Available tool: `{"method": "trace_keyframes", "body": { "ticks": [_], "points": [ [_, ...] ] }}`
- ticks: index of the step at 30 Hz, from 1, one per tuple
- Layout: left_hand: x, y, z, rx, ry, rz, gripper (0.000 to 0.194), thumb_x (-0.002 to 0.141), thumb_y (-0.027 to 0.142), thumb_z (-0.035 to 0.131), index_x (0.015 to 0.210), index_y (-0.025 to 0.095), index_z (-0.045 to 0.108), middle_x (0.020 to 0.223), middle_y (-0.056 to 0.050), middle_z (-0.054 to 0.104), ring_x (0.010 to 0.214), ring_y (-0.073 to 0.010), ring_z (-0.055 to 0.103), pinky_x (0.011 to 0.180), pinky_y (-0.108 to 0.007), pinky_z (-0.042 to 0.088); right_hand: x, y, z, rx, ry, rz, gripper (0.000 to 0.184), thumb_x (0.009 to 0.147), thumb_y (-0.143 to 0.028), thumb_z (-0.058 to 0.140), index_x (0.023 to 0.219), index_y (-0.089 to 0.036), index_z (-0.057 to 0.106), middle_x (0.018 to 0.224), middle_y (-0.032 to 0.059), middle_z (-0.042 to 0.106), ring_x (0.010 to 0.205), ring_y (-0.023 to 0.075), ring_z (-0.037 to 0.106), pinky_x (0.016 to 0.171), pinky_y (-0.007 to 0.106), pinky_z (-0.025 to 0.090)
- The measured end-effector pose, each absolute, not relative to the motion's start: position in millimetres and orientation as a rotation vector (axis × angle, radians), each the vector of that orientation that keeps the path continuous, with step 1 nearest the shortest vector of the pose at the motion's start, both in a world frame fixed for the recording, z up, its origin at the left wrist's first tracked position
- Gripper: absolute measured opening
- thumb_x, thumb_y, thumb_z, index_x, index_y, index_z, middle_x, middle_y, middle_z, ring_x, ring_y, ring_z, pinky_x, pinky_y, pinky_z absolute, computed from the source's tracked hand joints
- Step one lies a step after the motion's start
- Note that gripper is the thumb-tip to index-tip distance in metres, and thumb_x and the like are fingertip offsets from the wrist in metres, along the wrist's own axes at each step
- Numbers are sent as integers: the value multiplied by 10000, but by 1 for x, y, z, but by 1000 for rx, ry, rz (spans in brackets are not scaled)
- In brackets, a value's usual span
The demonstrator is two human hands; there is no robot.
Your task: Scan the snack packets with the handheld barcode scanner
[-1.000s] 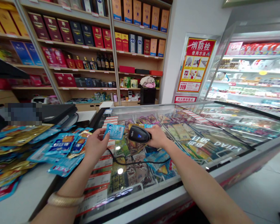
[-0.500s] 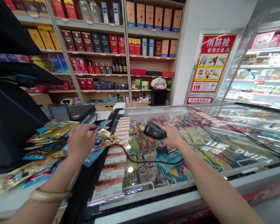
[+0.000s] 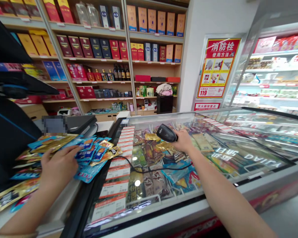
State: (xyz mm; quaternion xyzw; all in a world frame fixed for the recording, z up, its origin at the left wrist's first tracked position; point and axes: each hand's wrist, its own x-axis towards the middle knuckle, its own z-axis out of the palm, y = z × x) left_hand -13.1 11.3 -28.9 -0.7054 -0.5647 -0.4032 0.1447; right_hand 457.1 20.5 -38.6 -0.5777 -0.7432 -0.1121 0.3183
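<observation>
A black handheld barcode scanner (image 3: 166,133) is in my right hand (image 3: 184,140), raised over the glass freezer top with its head toward the left. Its black cable (image 3: 151,171) loops across the glass. My left hand (image 3: 61,165) is over the counter between two heaps of snack packets, fingers stretched out and thumb apart. To its right lie blue and gold snack packets (image 3: 94,152) spread up to the freezer edge. The fingertips reach their near side; whether they touch is unclear. Left of the hand, a pile of gold and blue packets (image 3: 52,144) is partly covered by it.
A chest freezer (image 3: 169,208) with a glass lid and a strip of price labels (image 3: 121,165) fills the middle and right. At left stands a dark checkout terminal (image 3: 7,132). Behind are shelves of boxed bottles (image 3: 99,48); a lit cooler (image 3: 275,72) is at right.
My left hand has moved left, away from the right heap of packets, and its pinched fingers have spread. My right hand still holds the scanner over the freezer, at a slightly different angle.
</observation>
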Motion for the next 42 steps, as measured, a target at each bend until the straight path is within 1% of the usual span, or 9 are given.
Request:
{"method": "trace_keyframes", "body": {
  "ticks": [5,11,15,21,24,28,34,38,42],
  "points": [
    [37,4,-13,-1828,-1515,-1002,349,882,309,365,1035,219,665,1129,-119,686,1063,-312,627,1048,-551,340,471,20,-33,-1612,-1806,-343,256,729,-335,660,944,-209,721,839,73,744,850,271,661,776,322,407],
    [142,28,-10,-2241,-1598,-985,394,835,392,472,1115,208,678,1138,-105,694,1041,-274,651,942,-412,457,481,20,-32,-1711,-1704,-324,281,747,-360,664,979,-211,721,874,86,751,878,276,672,818,333,428],
    [219,42,-23,-2514,-1784,-696,408,836,480,521,1093,223,706,1161,-101,694,1100,-277,632,924,-369,469,484,21,-33,-1747,-1645,-300,284,745,-372,670,978,-216,715,908,84,752,907,274,673,840,329,431],
    [279,53,-42,-2522,-1964,-350,610,781,678,527,1179,242,680,1269,-166,627,1198,-350,557,938,-444,450,484,23,-33,-1807,-1647,-283,295,766,-359,651,1016,-216,709,914,87,744,952,281,657,858,338,427],
    [286,55,-47,-2497,-1926,-352,608,771,685,537,1166,245,679,1258,-170,623,1209,-347,538,954,-446,437,483,24,-33,-1826,-1636,-288,330,746,-369,670,1041,-223,704,922,85,744,970,288,647,876,347,421],
    [282,52,-46,-2543,-1909,-348,483,755,596,612,1068,236,681,1199,-143,659,1155,-321,576,909,-396,454,481,22,-31,-1844,-1655,-285,333,745,-388,675,1033,-222,705,900,84,744,944,286,648,860,341,418],
    [251,36,-35,-2642,-1982,-266,352,688,457,698,942,234,601,945,-72,723,885,-261,675,715,-308,455,479,22,-32,-1871,-1702,-287,329,769,-425,667,1027,-224,705,890,81,744,899,262,652,835,321,410],
    [213,29,-28,-2657,-1957,-486,295,628,385,711,838,241,563,798,-23,706,774,-232,666,638,-285,430,480,24,-36,-1845,-1729,-311,312,768,-407,669,1023,-231,712,881,80,742,916,267,650,837,327,413],
    [173,29,-21,-2583,-1937,-867,188,626,386,642,715,248,552,686,-1,676,677,-221,645,607,-292,435,479,23,-37,-1815,-1712,-319,326,759,-391,688,1041,-231,716,872,80,744,891,264,657,828,324,423]
  ]
}}
